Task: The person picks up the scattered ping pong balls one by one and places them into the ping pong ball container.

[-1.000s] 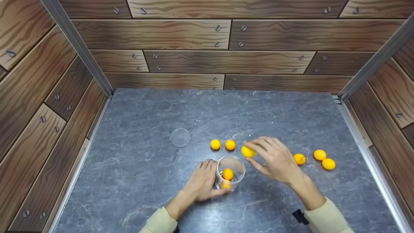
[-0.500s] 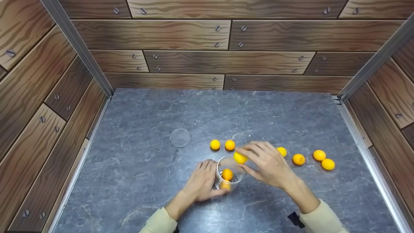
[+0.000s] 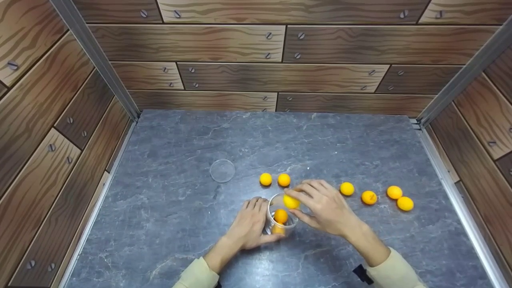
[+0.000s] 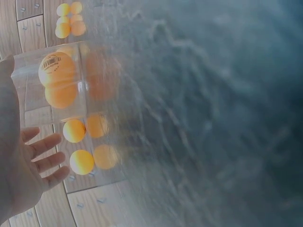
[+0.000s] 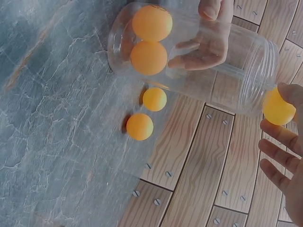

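Nearest us, pale sleeves [image 3: 198, 274] lead to the person's two hands. We see the left hand [image 3: 249, 225] wrapped round the clear jar [image 5: 260, 75], which stands upright on the worktop [image 3: 172, 220] with two orange table tennis balls [image 5: 152, 23] at its bottom. The right hand [image 3: 326, 209] pinches a yellow-orange ball [image 3: 292, 202] at the jar's open mouth; whether it touches the rim, we cannot tell. To the right lie four loose balls [image 3: 347, 189], the two rightmost about touching. Just beyond the jar, we find a side-by-side pair [image 3: 284, 180], then, leftward, a clear round lid [image 3: 222, 171]. Farthest are wood-patterned walls [image 3: 232, 76].
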Demonstrator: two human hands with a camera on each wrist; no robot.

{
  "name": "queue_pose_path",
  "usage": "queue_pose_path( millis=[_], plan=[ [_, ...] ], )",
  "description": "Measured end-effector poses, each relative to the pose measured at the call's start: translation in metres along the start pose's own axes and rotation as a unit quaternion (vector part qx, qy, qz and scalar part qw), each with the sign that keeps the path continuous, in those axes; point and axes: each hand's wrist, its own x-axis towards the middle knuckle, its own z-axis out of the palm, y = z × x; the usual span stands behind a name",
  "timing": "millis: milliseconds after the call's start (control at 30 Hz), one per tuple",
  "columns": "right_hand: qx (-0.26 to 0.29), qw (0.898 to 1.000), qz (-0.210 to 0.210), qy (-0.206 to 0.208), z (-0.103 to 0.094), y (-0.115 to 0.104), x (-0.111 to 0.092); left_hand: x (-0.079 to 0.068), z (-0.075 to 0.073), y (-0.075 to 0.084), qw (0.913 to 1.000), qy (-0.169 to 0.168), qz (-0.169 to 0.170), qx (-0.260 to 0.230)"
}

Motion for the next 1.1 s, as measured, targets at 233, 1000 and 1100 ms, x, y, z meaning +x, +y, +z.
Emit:
queue_pose_path(
  millis=[233,1000,1100],
  plan=[
    [0.011,1.0,-0.003,-0.015,0.002,-0.001,0.002,0.0,-0.002,0.001,0.9999,0.002,-0.002,0.011],
    [0.014,0.999,-0.022,-0.038,0.012,-0.005,0.008,0.0,0.0,0.001,0.9999,0.002,-0.007,0.008],
    [0.019,0.999,-0.029,-0.022,0.012,-0.003,0.007,0.0,0.0,0.0,0.9999,0.004,-0.005,0.012]
  ],
)
